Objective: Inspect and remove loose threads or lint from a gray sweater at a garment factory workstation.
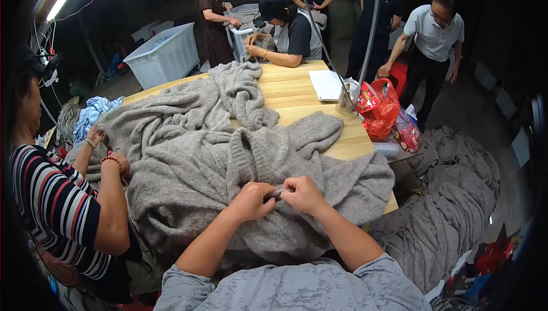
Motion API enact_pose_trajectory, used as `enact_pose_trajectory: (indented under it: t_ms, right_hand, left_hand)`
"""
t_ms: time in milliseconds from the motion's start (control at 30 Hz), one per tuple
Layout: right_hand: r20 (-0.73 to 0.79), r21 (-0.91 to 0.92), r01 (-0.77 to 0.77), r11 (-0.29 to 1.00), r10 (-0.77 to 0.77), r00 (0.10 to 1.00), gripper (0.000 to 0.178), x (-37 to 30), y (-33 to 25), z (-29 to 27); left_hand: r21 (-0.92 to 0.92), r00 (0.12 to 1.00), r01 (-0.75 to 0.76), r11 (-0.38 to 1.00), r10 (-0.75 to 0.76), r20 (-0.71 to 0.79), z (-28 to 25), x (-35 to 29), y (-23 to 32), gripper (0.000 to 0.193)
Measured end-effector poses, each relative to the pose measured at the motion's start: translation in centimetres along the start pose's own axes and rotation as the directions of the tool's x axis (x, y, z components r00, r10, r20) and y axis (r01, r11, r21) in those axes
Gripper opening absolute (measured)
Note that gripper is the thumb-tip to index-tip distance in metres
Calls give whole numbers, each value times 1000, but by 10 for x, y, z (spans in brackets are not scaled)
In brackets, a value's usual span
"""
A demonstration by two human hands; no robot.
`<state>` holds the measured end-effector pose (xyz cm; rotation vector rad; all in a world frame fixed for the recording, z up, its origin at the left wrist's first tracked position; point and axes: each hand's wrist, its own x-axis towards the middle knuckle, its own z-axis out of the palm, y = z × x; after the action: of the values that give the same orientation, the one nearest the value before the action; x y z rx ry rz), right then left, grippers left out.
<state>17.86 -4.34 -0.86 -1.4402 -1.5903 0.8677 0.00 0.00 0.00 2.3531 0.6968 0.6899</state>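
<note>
Sweater (285, 157), grey-brown and fuzzy, lies bunched over the near part of the wooden table (291, 91), its lower folds hanging past the edge toward the wearer. Both hands close on one small edge of it: the left hand (251, 201) pinches from the left, the right hand (302, 196) just beside it, thumbs toward each other, probably to keep that short stretch taut and flat for a close look or fine fingerwork. Resting the bulk on the tabletop likely spares the hands its weight. The spread runs longest from left to right; a sleeve-like part (319, 131) points away toward the far right, and a ribbed band (242, 154) runs roughly away from the wearer. More knitwear (194, 103) lies beyond, near a co-worker in a striped top (60, 208); where the pieces divide, I cannot tell
</note>
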Motion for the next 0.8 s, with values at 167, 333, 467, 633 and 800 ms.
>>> enact_pose_trajectory:
  t_ms: [167, 333, 467, 633, 800]
  right_hand:
    - [33, 1, 14, 1000, -14, 999, 17, 2, -2, -3]
    - [26, 89, 18, 996, -21, 999, 11, 4, 1, 0]
    - [49, 149, -57, 987, 51, 998, 9, 4, 2, -2]
    - [39, -89, 53, 995, -50, 998, 14, 1, 2, -3]
    - [-2, -249, 258, 933, -267, 964, 15, 5, 5, -1]
  left_hand:
    - [14, 999, -11, 1000, 11, 40, 1, 0, 4, 11]
    - [-41, 1000, 14, 999, -14, -5, 3, -1, -2, 12]
    - [-66, 997, 64, 996, -66, -29, 6, 0, -2, 12]
    - [32, 999, -33, 999, 34, -29, 13, 1, -9, 11]
    - [6, 997, -56, 998, 56, -53, 18, 0, -15, 8]
